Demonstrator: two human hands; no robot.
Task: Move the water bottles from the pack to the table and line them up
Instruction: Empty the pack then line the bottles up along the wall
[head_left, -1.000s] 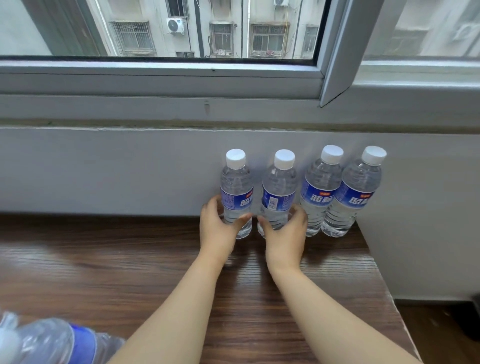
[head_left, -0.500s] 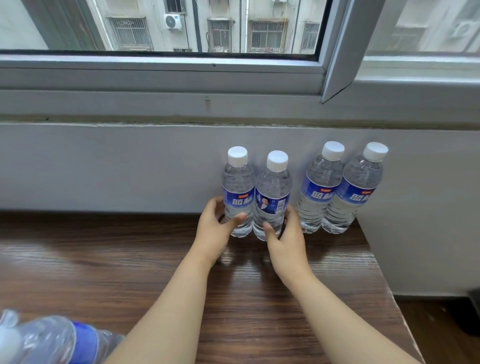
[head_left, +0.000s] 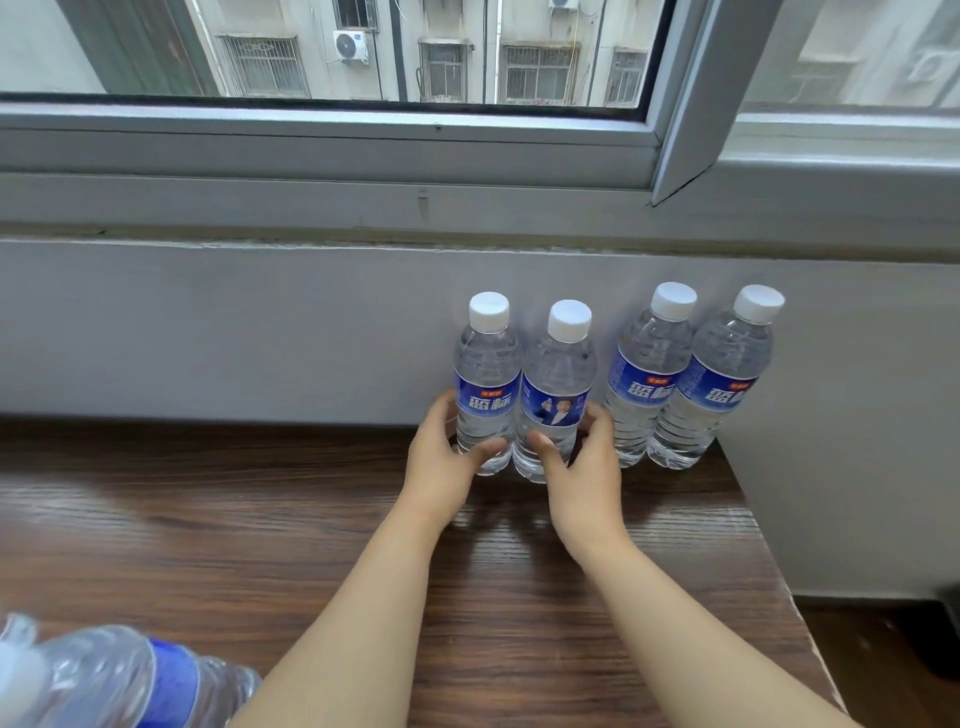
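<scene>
Lining-up step — my left hand (head_left: 447, 460) gripped one water bottle (head_left: 487, 384), my right hand (head_left: 582, 462) its touching neighbour (head_left: 556, 395), far right on the table (head_left: 260, 519) — next, I judged, close the gap to the right-hand pair (head_left: 685, 374).

A: What is getting lost here?

B: The pack (head_left: 104, 675) is running off the bottom-left corner, blurred; its bottle count is staying unclear.

A: And the hands?

B: The left hand (head_left: 447, 462) is covering the lower side of one bottle (head_left: 487, 384), the right hand (head_left: 582, 467) the neighbouring bottle (head_left: 557, 395). Their fingers are disappearing behind the plastic.
</scene>
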